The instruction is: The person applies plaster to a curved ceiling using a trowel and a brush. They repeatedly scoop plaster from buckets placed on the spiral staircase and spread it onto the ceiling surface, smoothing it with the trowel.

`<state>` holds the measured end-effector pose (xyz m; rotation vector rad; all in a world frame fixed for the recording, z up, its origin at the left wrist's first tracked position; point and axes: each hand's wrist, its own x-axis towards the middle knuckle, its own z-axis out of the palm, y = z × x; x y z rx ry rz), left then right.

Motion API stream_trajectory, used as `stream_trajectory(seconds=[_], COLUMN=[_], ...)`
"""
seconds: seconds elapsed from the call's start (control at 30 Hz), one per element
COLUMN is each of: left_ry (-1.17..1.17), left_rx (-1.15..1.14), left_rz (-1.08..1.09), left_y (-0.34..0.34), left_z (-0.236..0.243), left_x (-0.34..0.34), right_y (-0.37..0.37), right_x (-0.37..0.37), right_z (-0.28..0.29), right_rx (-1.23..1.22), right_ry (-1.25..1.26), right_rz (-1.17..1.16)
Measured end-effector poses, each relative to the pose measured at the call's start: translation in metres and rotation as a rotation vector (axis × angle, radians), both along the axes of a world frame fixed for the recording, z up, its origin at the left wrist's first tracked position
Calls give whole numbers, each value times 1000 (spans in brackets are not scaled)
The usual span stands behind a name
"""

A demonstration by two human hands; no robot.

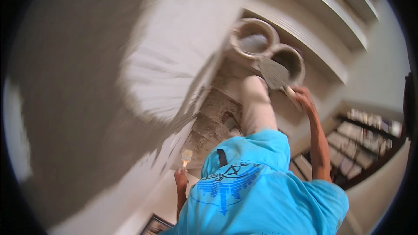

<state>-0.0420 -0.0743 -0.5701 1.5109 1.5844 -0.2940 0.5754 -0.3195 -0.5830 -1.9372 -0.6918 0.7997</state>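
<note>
From the head camera, my right hand (303,98) is wrapped around the wooden handle of a plastering trowel (274,73), its flat steel blade lying over the rim of the nearer paint bucket (291,60). The blade looks stiff, thin and light, so the handle is the place to grip. My left hand (181,179), low by the wall, pinches a small paintbrush (187,155), bristles up.
</note>
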Motion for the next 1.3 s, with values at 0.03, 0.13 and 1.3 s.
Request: stream_trajectory(seconds=[0.03, 0.13, 1.3], left_ry=[-72, -77, 24], left_rx=[74, 104, 735], left_rz=[-26, 39, 240], left_y=[0, 5, -208], left_z=[-40, -65, -207], left_x=[-31, -31, -62], right_y=[23, 62, 287], right_x=[-12, -38, -255], right_z=[26, 50, 224], right_rx=[17, 105, 77], right_ry=[19, 133, 111], right_rz=[69, 189, 1161])
